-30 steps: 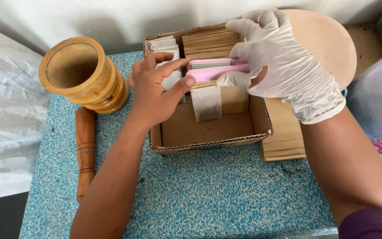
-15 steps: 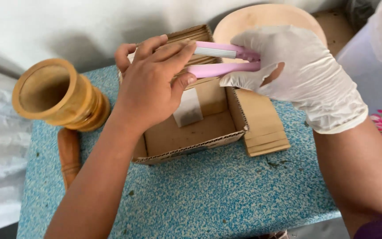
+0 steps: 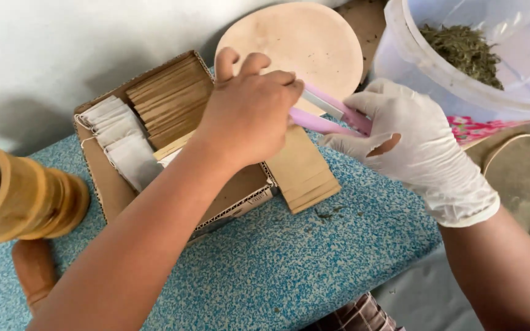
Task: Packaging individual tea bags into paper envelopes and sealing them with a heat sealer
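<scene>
The pink tongs [image 3: 332, 116] lie slanting between both hands, above the box's [image 3: 111, 190] right edge near the table's [image 3: 289, 270] back edge. The gloved right hand [image 3: 412, 147] grips their handle end; the bare left hand [image 3: 249, 113] closes over their tips.

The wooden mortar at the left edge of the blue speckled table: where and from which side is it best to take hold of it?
Probably at the ribbed waist of the turned wooden mortar, below its flared rim, coming from the right. The cup lies tilted with its mouth to the left, so the narrower waist faces the cardboard box and offers a firmer hold than the wide rim. The wooden pestle lies just below it.
</scene>
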